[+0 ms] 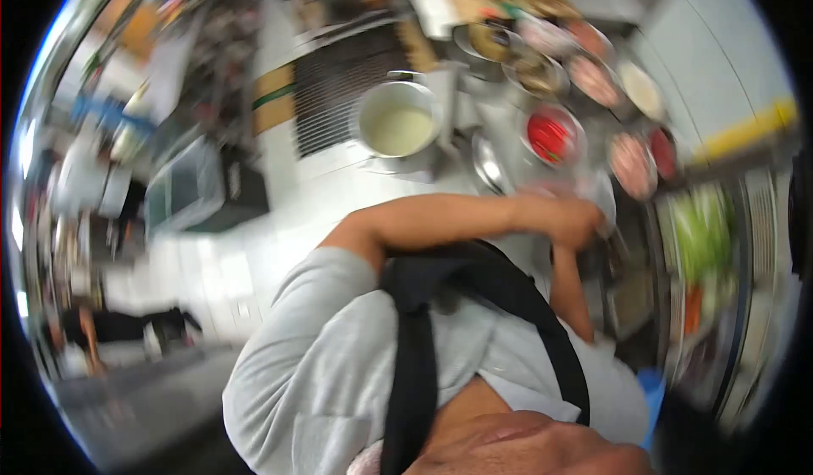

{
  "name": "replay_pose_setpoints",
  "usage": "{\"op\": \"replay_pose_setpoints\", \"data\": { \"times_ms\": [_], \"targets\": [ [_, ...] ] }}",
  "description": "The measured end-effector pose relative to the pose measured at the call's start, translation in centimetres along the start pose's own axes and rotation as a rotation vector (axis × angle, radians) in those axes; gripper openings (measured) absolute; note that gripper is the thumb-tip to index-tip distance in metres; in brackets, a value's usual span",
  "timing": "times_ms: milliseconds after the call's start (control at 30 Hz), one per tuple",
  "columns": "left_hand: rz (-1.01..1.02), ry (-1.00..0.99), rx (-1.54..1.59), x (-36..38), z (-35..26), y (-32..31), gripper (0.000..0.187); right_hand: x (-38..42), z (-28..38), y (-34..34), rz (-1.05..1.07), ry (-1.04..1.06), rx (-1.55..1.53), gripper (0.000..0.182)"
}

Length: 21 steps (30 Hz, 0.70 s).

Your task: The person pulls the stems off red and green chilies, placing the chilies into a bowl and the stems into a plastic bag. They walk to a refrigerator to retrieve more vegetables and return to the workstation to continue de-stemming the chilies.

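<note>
A blurred, tilted view over the wearer's own shoulder and apron: one hand point(576, 221) reached across the body to the table point(398, 189), just below the red bowl point(550, 135), its grip too blurred to tell whether closed or holding anything. The second forearm point(572, 301) ran down from that bowl towards the body, its hand hidden. A pot point(398, 119) of pale liquid stood left of the red bowl and more filled bowls point(631, 163) to its right; how far the work had come cannot be told.

You've got: pot w/ pale liquid point(398, 128), bowl of red stuff point(550, 135), approx. five more bowls point(631, 163) alongside, greens tray point(701, 236), black grille point(339, 94).
</note>
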<state>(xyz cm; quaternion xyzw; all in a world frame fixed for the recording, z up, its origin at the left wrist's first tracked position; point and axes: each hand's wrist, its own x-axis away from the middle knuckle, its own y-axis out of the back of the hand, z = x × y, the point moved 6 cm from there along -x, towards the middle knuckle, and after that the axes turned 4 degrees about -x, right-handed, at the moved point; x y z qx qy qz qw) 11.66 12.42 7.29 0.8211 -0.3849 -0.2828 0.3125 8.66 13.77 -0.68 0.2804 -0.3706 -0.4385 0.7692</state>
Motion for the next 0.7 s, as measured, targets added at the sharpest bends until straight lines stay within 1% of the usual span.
{"op": "replay_pose_setpoints", "data": {
  "times_ms": [33,67,100,133,167,200,267,333,367,400,467,500,533,567,600,667,700],
  "targets": [
    [0.005,0.108,0.039,0.1,-2.0,0.7,0.011,1.7,-1.5,0.9,0.037,0.183,0.065,0.072],
    [-0.064,-0.216,0.289,1.5,-4.2,3.6,0.012,3.4,-1.4,0.9,0.084,0.380,0.118,0.070],
    [-0.027,-0.261,0.289,1.8,-4.5,4.0,0.018,3.2,-2.3,1.9,0.128,0.582,0.156,0.069],
    [-0.034,-0.240,0.265,2.5,-4.0,4.5,0.018,4.8,-2.5,2.2,0.160,0.783,0.172,0.067],
    [-0.131,-0.159,0.359,4.4,-3.7,6.2,0.018,5.4,-2.1,2.2,0.170,0.973,0.169,0.066],
    [-0.134,0.001,0.426,6.4,-3.1,7.5,0.025,5.2,-1.5,2.0,0.156,1.144,0.154,0.064],
    [-0.284,0.177,0.648,11.9,-2.1,11.1,0.036,5.3,1.0,0.6,0.067,1.444,0.110,0.061],
    [-0.435,0.292,0.543,18.0,0.1,13.1,0.042,5.7,2.4,-0.4,-0.066,1.689,0.053,0.059],
    [-0.504,0.425,0.625,21.4,0.6,13.6,0.035,7.9,2.9,-1.1,-0.140,1.798,0.021,0.057],
    [-0.528,0.429,0.607,24.0,1.2,13.6,0.035,8.8,4.1,-3.6,-0.132,1.821,0.000,0.057],
    [-0.475,0.442,0.850,28.9,2.8,12.1,0.036,10.5,5.4,-9.9,0.364,1.721,-0.363,0.052],
    [-0.492,0.429,0.900,31.2,2.8,11.9,0.040,17.0,4.8,-9.0,0.277,1.858,-0.296,0.050],
    [-0.506,0.416,0.949,33.5,2.8,11.8,0.044,20.0,5.2,-11.5,0.666,1.649,-0.559,0.045],
    [-0.553,0.526,0.926,36.4,3.1,11.9,0.052,25.1,5.5,-11.9,1.009,1.253,-0.772,0.043],
    [-0.602,0.617,0.939,39.7,3.6,12.1,0.062,30.8,4.7,-12.3,1.317,0.804,-0.928,0.041],
    [-0.808,0.805,1.092,46.6,5.4,12.2,0.079,38.6,2.0,-16.3,1.640,0.543,-0.801,0.037],
    [-0.839,0.815,1.085,48.5,5.7,12.3,0.079,40.6,1.5,-17.1,1.671,0.541,-0.785,0.037]
  ]
}}
